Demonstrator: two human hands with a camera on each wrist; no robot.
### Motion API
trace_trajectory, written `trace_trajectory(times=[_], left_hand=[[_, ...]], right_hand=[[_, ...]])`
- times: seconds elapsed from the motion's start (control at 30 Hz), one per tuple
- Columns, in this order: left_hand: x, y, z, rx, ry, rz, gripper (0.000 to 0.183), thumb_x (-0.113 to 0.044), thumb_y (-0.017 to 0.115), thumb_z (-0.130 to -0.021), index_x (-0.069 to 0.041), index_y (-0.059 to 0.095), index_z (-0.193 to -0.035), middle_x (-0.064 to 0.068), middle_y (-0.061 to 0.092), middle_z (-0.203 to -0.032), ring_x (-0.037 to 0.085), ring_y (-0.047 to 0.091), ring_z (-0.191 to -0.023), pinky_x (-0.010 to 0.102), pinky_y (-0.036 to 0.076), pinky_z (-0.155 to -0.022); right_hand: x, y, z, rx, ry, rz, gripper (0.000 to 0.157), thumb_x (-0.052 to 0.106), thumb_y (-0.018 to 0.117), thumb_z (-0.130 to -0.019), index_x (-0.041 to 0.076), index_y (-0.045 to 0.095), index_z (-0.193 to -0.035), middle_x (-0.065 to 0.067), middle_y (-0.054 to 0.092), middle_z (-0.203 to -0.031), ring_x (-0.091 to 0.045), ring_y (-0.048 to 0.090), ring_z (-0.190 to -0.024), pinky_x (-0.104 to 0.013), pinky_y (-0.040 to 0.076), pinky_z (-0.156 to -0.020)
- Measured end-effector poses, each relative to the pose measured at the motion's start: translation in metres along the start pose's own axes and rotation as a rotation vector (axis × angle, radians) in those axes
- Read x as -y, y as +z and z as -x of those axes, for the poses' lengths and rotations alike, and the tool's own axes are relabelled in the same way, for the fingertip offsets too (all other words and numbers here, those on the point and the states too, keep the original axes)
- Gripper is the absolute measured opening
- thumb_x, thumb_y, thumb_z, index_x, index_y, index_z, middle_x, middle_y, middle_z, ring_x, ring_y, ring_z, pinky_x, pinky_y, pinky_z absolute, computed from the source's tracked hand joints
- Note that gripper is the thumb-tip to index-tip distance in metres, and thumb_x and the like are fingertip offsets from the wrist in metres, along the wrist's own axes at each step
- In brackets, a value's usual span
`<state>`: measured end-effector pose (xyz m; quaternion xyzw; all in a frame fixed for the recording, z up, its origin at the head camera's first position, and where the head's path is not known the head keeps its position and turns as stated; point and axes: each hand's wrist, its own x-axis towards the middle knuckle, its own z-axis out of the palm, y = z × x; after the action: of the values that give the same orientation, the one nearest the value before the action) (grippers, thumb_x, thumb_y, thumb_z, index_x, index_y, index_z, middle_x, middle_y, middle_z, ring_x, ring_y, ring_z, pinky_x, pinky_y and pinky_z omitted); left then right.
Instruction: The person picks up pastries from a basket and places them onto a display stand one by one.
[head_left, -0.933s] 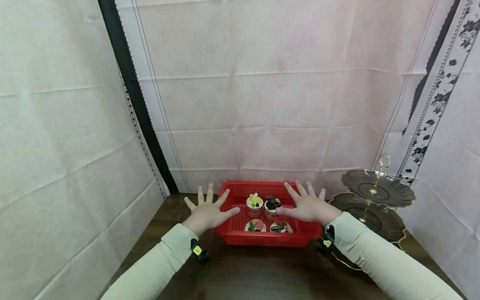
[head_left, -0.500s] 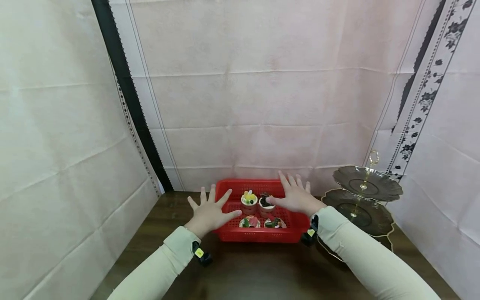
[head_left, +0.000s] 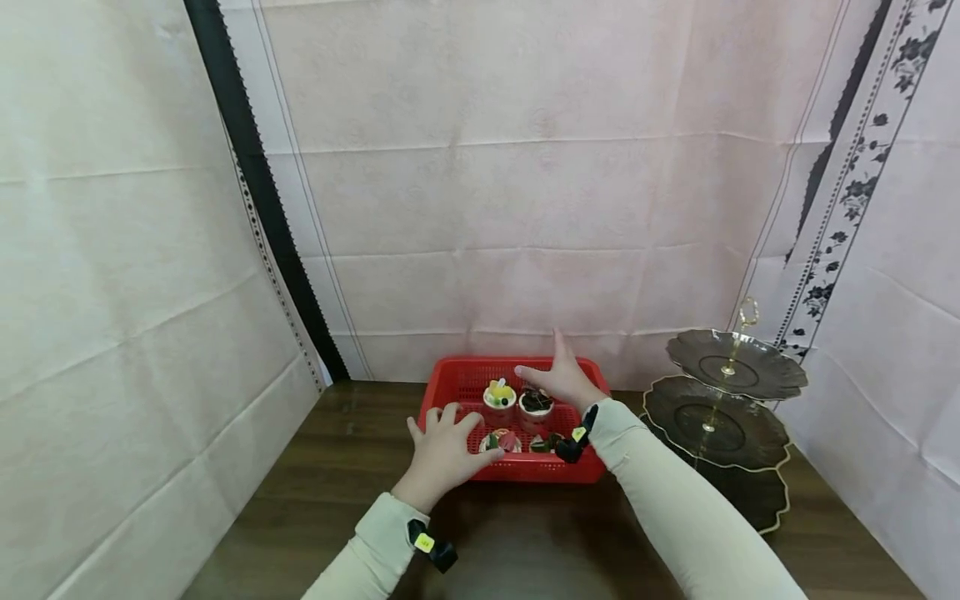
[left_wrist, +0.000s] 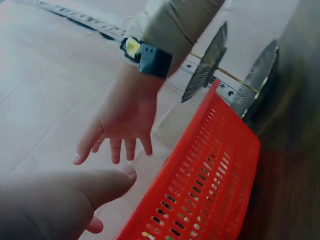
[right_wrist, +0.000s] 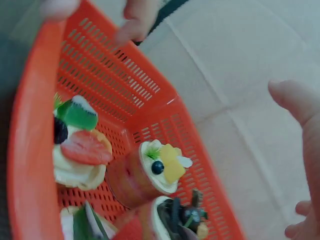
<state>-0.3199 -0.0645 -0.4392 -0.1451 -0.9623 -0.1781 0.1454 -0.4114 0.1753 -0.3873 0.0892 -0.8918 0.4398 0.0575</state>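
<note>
A red plastic basket (head_left: 517,472) sits on the dark wooden table. Inside, a cup dessert with yellow fruit (head_left: 499,395) stands beside one topped in dark chocolate (head_left: 536,403). In front of them lie two small tarts, one with strawberry and kiwi (right_wrist: 85,147), the other (right_wrist: 87,225) partly cut off in the right wrist view. My left hand (head_left: 444,457), fingers spread and slightly bent, is at the basket's front left corner. Over the back right of the basket hovers my right hand (head_left: 564,382), thumb stretched out. Neither hand holds anything.
A tiered stand of dark scalloped plates with gold rims (head_left: 738,364) rises on the table to the basket's right. Pale cloth (head_left: 480,208) hangs behind and on both sides. Bare wooden table (head_left: 330,467) lies left of the basket.
Both hands have come in closer over the basket: the left moved right, the right moved left. Their fingers are less widely spread. The basket and desserts look unmoved on the table.
</note>
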Motion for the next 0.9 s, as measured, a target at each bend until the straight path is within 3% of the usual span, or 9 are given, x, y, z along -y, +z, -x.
trace_trajectory(times=[0.2, 0.3, 0.53, 0.7, 0.9], left_hand=[[0.003, 0.008, 0.006, 0.010, -0.016, 0.092, 0.050, -0.061, 0.075, -0.081, -0.025, 0.070, -0.114, 0.012, 0.053, -0.133, 0.038, 0.040, -0.126, 0.084, 0.010, -0.105], [0.005, 0.010, 0.007, 0.017, 0.007, 0.130, 0.037, -0.055, 0.077, -0.083, -0.027, 0.070, -0.106, 0.011, 0.054, -0.130, 0.037, 0.041, -0.124, 0.081, 0.008, -0.108], [0.006, 0.016, 0.007, 0.071, 0.029, 0.081, 0.030, -0.054, 0.077, -0.083, -0.031, 0.071, -0.103, 0.000, 0.060, -0.106, 0.027, 0.049, -0.107, 0.078, 0.008, -0.110], [0.005, 0.017, 0.007, 0.047, 0.000, 0.100, 0.034, -0.052, 0.080, -0.080, -0.028, 0.074, -0.104, -0.003, 0.063, -0.096, 0.023, 0.052, -0.100, 0.076, 0.007, -0.112], [0.006, 0.020, 0.007, 0.041, -0.005, 0.096, 0.032, -0.052, 0.080, -0.081, -0.030, 0.074, -0.102, -0.004, 0.062, -0.093, 0.022, 0.053, -0.098, 0.076, 0.007, -0.111]], right_hand=[[-0.022, 0.018, -0.022, -0.074, 0.077, -0.210, 0.114, 0.045, 0.079, -0.087, 0.016, -0.001, -0.162, -0.016, 0.008, -0.168, -0.037, 0.015, -0.152, -0.058, 0.024, -0.118], [-0.037, 0.025, -0.032, -0.087, 0.096, -0.242, 0.112, 0.038, 0.080, -0.087, 0.015, 0.001, -0.162, -0.021, 0.012, -0.166, -0.040, 0.019, -0.150, -0.060, 0.026, -0.117], [-0.066, 0.035, -0.036, -0.015, 0.179, -0.184, 0.117, 0.032, 0.082, -0.084, 0.013, -0.004, -0.161, -0.027, 0.022, -0.161, -0.043, 0.025, -0.147, -0.061, 0.026, -0.117], [-0.077, 0.038, -0.037, 0.082, 0.186, -0.164, 0.115, 0.027, 0.083, -0.083, 0.011, -0.002, -0.159, -0.028, 0.030, -0.155, -0.044, 0.033, -0.142, -0.060, 0.030, -0.115], [-0.086, 0.044, -0.038, 0.207, 0.242, -0.042, 0.114, 0.034, 0.084, -0.082, 0.010, 0.004, -0.159, -0.029, 0.030, -0.156, -0.044, 0.035, -0.141, -0.059, 0.035, -0.112]])
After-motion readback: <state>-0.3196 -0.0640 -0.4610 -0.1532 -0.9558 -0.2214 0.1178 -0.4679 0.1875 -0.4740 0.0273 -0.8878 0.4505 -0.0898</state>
